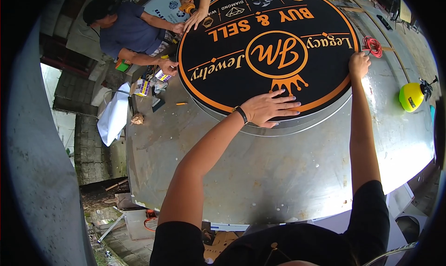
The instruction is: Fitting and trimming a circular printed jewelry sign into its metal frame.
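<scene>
The round black sign face (274, 91), bordered in orange, lay upside down to its nearest handler on the metal tabletop (223, 173), toward the far side. The left hand (267, 109) rested flat and open, fingers spread, over the near edge beside the orange crown and gripped nothing; the right hand (359, 65) curled at the right rim, though its underside was hidden, so I could not tell whether it pinched the edge. The lettering and border looked complete, and the face appeared to be over its grey rim (297, 126), which showed along the near side; alignment and fastening, I judged, possibly remained, since I could make out no fixings. Opposite, a co-worker in a dark cap (132, 29) had 2 hands at the left rim, while another person's hand (197, 18) lay at the upper left, near a yellow tool (188, 7); these crowded that side. A red coiled cable (373, 47) lay just beside the right hand and could snag. Farther off stood a yellow bottle (410, 97); small boxes (141, 87) and an orange stick (181, 103) occupied the left.
</scene>
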Action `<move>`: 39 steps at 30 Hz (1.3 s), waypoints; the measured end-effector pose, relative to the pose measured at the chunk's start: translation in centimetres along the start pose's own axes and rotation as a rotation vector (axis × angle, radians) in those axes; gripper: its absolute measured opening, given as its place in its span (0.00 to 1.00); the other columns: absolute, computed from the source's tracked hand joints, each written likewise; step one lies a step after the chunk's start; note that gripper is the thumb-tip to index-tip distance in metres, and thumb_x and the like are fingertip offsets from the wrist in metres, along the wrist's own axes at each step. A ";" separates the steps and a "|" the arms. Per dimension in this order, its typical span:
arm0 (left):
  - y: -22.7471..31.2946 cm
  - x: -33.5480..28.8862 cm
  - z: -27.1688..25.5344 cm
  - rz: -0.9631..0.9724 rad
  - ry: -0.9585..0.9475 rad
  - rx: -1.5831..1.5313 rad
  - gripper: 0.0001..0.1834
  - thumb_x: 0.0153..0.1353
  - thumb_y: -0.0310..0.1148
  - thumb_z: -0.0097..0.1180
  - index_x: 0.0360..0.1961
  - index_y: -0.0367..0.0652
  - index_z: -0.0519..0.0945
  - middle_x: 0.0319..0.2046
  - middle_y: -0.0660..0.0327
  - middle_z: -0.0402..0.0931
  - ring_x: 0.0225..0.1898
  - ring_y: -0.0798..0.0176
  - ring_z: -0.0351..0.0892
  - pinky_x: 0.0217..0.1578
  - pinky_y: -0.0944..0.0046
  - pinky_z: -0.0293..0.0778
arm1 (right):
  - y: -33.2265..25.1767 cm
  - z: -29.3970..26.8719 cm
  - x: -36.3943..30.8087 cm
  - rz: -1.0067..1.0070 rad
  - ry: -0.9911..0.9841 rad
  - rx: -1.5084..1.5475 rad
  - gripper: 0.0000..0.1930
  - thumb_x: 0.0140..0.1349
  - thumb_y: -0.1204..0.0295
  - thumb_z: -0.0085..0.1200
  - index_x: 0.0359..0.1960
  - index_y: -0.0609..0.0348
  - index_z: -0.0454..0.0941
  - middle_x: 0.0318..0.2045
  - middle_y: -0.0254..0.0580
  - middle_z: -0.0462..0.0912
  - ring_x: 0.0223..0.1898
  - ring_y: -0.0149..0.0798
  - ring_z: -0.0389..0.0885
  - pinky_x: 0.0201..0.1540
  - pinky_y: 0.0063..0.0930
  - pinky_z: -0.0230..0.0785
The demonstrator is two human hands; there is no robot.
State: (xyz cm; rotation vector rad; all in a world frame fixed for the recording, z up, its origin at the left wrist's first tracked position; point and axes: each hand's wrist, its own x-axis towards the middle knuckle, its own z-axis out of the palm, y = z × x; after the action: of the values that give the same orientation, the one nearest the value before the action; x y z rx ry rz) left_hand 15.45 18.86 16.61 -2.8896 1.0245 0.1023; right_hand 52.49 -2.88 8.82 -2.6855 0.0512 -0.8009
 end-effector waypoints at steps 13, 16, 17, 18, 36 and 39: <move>-0.1 -0.1 0.1 0.013 0.043 -0.110 0.45 0.51 0.42 0.59 0.69 0.63 0.51 0.70 0.69 0.47 0.70 0.62 0.46 0.70 0.48 0.41 | 0.3 0.0 0.0 -0.021 -0.007 0.004 0.19 0.67 0.60 0.34 0.42 0.63 0.73 0.44 0.53 0.76 0.49 0.56 0.74 0.46 0.44 0.73; -0.1 -0.3 0.1 0.008 0.048 -0.103 0.43 0.52 0.43 0.57 0.69 0.64 0.51 0.70 0.70 0.47 0.70 0.62 0.46 0.70 0.48 0.41 | 0.0 -0.1 -0.2 -0.017 -0.016 -0.005 0.18 0.66 0.61 0.35 0.41 0.63 0.73 0.43 0.54 0.76 0.48 0.56 0.74 0.45 0.44 0.74; -0.1 -0.3 0.1 0.011 0.055 -0.091 0.43 0.53 0.44 0.56 0.69 0.65 0.50 0.70 0.70 0.48 0.70 0.62 0.47 0.70 0.48 0.42 | 0.0 -0.1 -0.1 -0.017 -0.015 -0.001 0.18 0.66 0.61 0.35 0.41 0.63 0.73 0.43 0.54 0.76 0.48 0.56 0.74 0.45 0.44 0.74; -0.1 -0.2 0.1 0.011 0.060 -0.094 0.43 0.53 0.44 0.56 0.69 0.65 0.50 0.69 0.70 0.48 0.70 0.62 0.47 0.69 0.48 0.42 | 0.0 -0.1 -0.1 -0.020 -0.013 -0.002 0.18 0.66 0.61 0.35 0.41 0.63 0.73 0.43 0.54 0.76 0.47 0.56 0.75 0.44 0.44 0.74; -0.1 -0.1 0.2 0.017 0.047 -0.108 0.44 0.51 0.42 0.58 0.69 0.64 0.50 0.70 0.69 0.47 0.70 0.61 0.45 0.70 0.48 0.41 | 0.4 0.5 0.1 -0.037 0.012 -0.046 0.18 0.66 0.61 0.36 0.40 0.63 0.73 0.42 0.53 0.77 0.46 0.55 0.76 0.42 0.43 0.75; -0.1 -0.1 0.1 0.015 0.045 -0.099 0.44 0.52 0.43 0.58 0.69 0.64 0.50 0.70 0.69 0.47 0.70 0.62 0.46 0.70 0.48 0.42 | 0.3 0.5 0.0 -0.040 0.021 -0.036 0.18 0.66 0.61 0.36 0.40 0.63 0.73 0.41 0.53 0.77 0.46 0.55 0.76 0.42 0.43 0.76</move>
State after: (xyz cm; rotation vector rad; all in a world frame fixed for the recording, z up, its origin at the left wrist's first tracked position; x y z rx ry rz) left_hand 15.37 19.00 16.52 -2.9864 1.0783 0.0927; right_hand 52.77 -2.97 8.34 -2.7196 0.0173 -0.8476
